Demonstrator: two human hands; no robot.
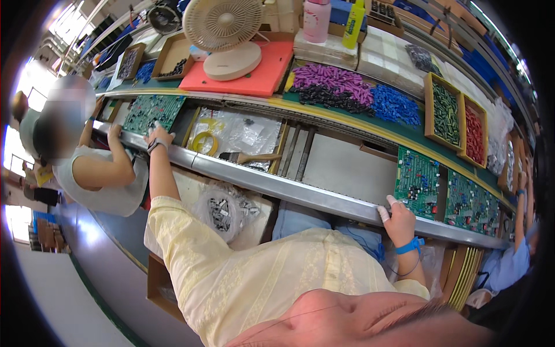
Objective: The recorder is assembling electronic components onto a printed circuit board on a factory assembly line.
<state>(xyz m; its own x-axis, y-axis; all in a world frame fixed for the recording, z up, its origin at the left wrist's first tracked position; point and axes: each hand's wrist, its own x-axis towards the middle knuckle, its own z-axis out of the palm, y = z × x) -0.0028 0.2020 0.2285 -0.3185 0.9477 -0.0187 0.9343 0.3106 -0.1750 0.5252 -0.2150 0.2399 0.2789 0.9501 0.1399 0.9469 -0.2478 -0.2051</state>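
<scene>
Green circuit board (417, 182) on conveyor line (341, 168)

Head camera looks steeply down, close over the conveyor bench (277, 188).

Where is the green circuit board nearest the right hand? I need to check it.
In the head view it lies right of centre on the conveyor: the green circuit board sits just above the right hand, with another green board on its right.

The left hand's (160, 137) palm is turned away, so its grip cannot be judged. Small dark parts inside the crumpled clear plastic bag (222, 211) below the surface's near edge are too small to identify.
</scene>
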